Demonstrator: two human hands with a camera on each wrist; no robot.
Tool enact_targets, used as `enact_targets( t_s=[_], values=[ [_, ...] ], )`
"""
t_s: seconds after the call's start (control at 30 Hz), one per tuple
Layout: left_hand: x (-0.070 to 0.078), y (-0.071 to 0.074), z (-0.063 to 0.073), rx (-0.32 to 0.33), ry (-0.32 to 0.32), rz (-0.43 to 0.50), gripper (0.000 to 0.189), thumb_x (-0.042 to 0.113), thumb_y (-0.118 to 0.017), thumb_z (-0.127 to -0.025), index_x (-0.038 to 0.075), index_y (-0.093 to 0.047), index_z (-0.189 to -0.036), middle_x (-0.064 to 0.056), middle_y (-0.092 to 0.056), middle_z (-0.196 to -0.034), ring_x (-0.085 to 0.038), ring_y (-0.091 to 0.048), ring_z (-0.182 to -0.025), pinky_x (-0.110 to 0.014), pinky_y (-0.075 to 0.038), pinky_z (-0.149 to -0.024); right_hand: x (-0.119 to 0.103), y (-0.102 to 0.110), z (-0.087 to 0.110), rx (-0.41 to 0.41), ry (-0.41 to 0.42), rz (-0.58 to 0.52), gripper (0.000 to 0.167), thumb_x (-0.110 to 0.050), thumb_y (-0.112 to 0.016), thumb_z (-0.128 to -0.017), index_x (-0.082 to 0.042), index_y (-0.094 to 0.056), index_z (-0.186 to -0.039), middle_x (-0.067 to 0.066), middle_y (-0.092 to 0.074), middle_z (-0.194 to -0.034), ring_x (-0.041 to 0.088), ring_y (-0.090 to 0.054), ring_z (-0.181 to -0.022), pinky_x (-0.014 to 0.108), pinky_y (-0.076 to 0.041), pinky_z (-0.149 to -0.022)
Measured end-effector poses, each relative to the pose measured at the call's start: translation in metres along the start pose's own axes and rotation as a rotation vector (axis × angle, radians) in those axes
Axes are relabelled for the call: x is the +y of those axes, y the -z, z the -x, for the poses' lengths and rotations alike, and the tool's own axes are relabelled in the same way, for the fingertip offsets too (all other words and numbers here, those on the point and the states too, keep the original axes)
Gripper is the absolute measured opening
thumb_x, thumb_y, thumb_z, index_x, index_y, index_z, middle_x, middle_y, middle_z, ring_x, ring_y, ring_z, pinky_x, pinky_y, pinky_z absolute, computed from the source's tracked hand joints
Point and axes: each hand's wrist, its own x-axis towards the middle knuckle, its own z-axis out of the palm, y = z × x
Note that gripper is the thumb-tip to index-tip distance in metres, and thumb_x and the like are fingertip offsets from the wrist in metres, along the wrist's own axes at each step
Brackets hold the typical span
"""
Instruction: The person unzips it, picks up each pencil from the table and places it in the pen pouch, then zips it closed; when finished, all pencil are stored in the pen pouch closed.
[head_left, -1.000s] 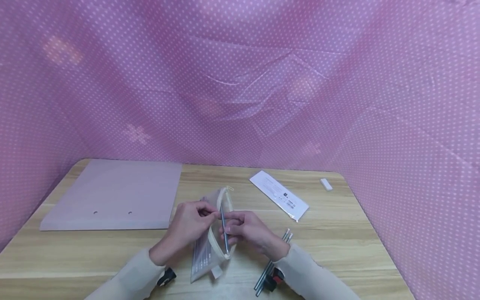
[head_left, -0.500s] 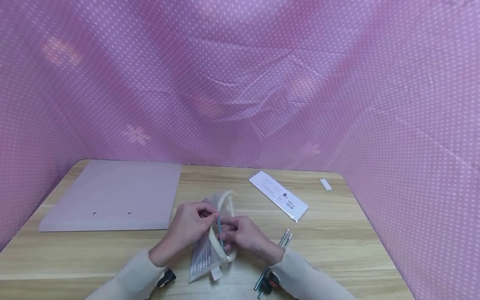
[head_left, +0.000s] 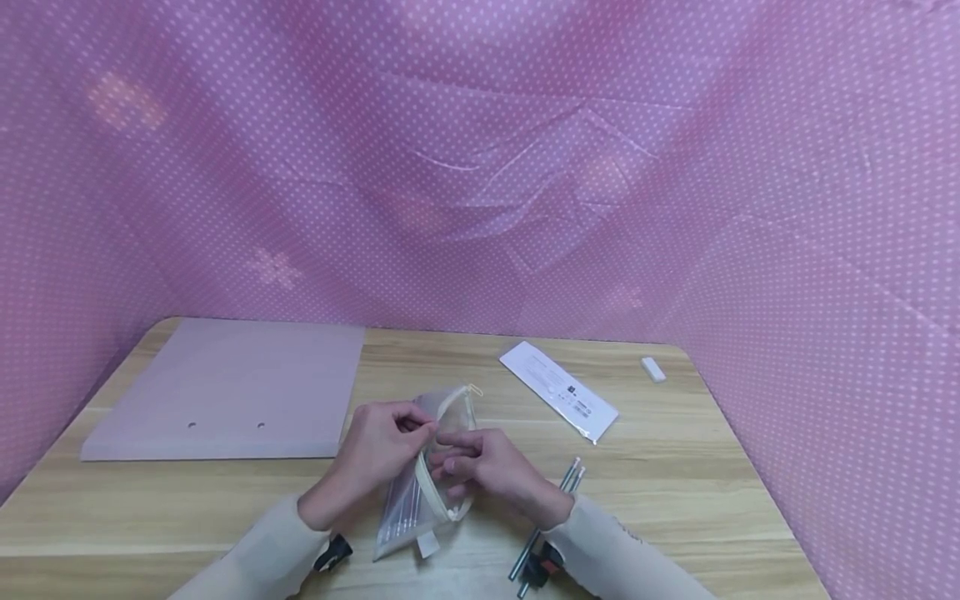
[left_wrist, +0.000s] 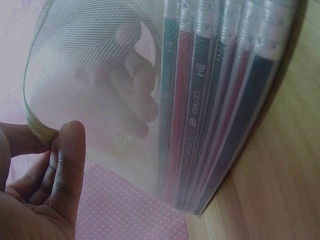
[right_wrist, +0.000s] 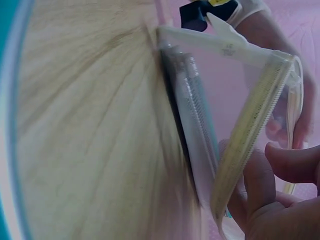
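Observation:
A see-through mesh pencil pouch (head_left: 405, 508) with a cream zipper edge stands in front of me, its mouth open. My left hand (head_left: 384, 442) pinches the zipper edge between thumb and forefinger. My right hand (head_left: 487, 468) has its loosely bent fingers inside the mouth, and no pencil shows in them. In the right wrist view the right hand (right_wrist: 272, 192) reaches past the zipper (right_wrist: 255, 125), thumb apart from the fingers. Several pencils (left_wrist: 200, 100), green, red and dark with eraser ends, lie side by side inside the pouch in the left wrist view.
Pencils (head_left: 523, 557) lie on the table under my right wrist. A white printed packet (head_left: 558, 390) is behind the right hand, with a small white eraser-like block (head_left: 652, 369) farther right. A pale flat board (head_left: 232, 392) covers the back left. Pink dotted cloth (head_left: 480, 167) surrounds the table.
The pencil that my right hand held at the pouch mouth has gone down into the pouch and left the fingers. The left hand keeps its pinch on the edge.

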Motion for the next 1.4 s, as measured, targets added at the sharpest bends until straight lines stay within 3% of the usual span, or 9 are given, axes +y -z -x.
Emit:
enact_targets(
  t_s=[0.4, 0.77, 0.93, 1.17, 1.4],
  values=[
    [-0.003, 0.000, -0.002, 0.017, -0.021, -0.043, 0.007, 0.020, -0.079, -0.085, 0.013, -0.079, -0.086, 0.003, -0.075, -0.074, -0.009, -0.050, -0.049, -0.021, -0.040, -0.045, 0.000, 0.008, 0.002, -0.032, 0.038, -0.085, 0.042, 0.003, -0.059, -0.095, 0.008, -0.055, -0.137, 0.029, -0.068, -0.124, 0.030, -0.074, -0.108, 0.034, -0.061, -0.089],
    [-0.003, -0.001, -0.004, 0.036, -0.040, -0.059, 0.008, 0.021, -0.080, -0.084, 0.014, -0.079, -0.083, 0.002, -0.076, -0.075, -0.008, -0.055, -0.055, -0.020, -0.043, -0.049, -0.004, 0.024, 0.010, -0.068, 0.068, -0.120, 0.048, -0.002, -0.062, -0.095, 0.012, -0.051, -0.139, 0.036, -0.063, -0.129, 0.020, -0.074, -0.104, 0.037, -0.058, -0.096],
    [-0.003, -0.001, -0.004, 0.042, -0.036, -0.053, 0.007, 0.020, -0.080, -0.084, 0.014, -0.079, -0.083, 0.002, -0.076, -0.074, -0.008, -0.055, -0.054, -0.021, -0.043, -0.049, -0.004, 0.036, 0.015, -0.049, 0.080, -0.135, 0.049, -0.002, -0.063, -0.094, 0.014, -0.050, -0.138, 0.038, -0.060, -0.130, 0.025, -0.074, -0.107, 0.041, -0.057, -0.097],
    [-0.003, -0.001, -0.003, 0.038, -0.009, -0.040, 0.009, 0.020, -0.081, -0.083, 0.012, -0.079, -0.086, 0.003, -0.074, -0.072, -0.009, -0.050, -0.050, -0.021, -0.041, -0.046, 0.000, 0.054, 0.022, -0.008, 0.095, -0.133, 0.049, -0.006, -0.062, -0.095, 0.016, -0.049, -0.136, 0.033, -0.065, -0.126, 0.023, -0.073, -0.107, 0.040, -0.057, -0.098],
    [-0.003, -0.001, -0.003, 0.036, -0.005, -0.037, 0.008, 0.018, -0.081, -0.084, 0.011, -0.079, -0.086, 0.002, -0.074, -0.071, -0.009, -0.050, -0.050, -0.020, -0.041, -0.046, 0.008, 0.076, 0.029, 0.067, 0.137, -0.083, 0.046, -0.009, -0.064, -0.094, 0.014, -0.051, -0.131, 0.017, -0.068, -0.120, 0.024, -0.069, -0.113, 0.037, -0.057, -0.100]
  ],
)
